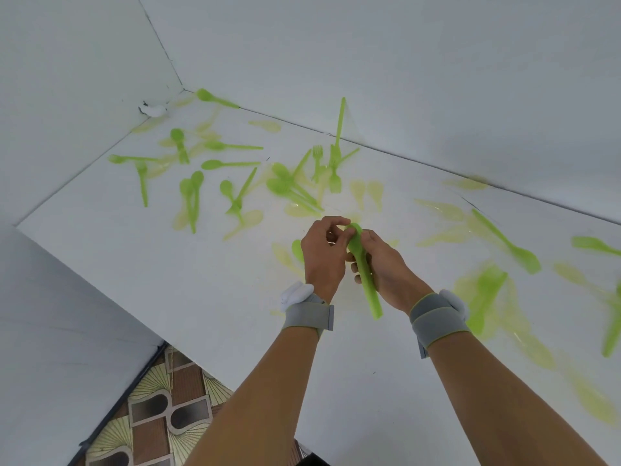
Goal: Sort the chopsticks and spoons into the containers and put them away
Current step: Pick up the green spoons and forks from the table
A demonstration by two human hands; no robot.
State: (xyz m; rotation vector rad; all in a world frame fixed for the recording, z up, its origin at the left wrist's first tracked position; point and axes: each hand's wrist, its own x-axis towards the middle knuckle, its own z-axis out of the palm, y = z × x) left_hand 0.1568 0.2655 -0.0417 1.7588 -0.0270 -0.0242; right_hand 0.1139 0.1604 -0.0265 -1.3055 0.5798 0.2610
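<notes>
**plasticfan:** So both hands are on that green plastic spoon [364, 277] just below the middle of the frame. The right hand [381, 264] has its fingers curled round the handle, and the left hand [324, 250] pinches up at the bowl end with fingertips bent in. It's held above the white table [201, 297], not lying on it.

**sortbot9:** Could be a few spoons stacked together, tbh, can't tell from here. Looks feather-light and thin, bit bendy, probably slick. I'd hold it mid-handle where it's stiffest, not by the bowl edge, that'd flex or snap.

**plasticfan:** Agreed. What about the rest?

**sortbot9:** Scattered everywhere. Green spoons [228, 164] in a loose bunch at upper left of the frame, a few green forks [334, 169] near upper centre by the wall [403, 62], more cutlery [484, 294] off on the right edge, some blurred. Pale yellowish ones lie mixed in too.

**plasticfan:** No chopsticks or containers visible, right?

**sortbot9:** None I can spot. Grey wrist straps [309, 316] on both arms, patterned floor [151, 415] at lower left. Judging by the mess, sorting's barely started.
</notes>
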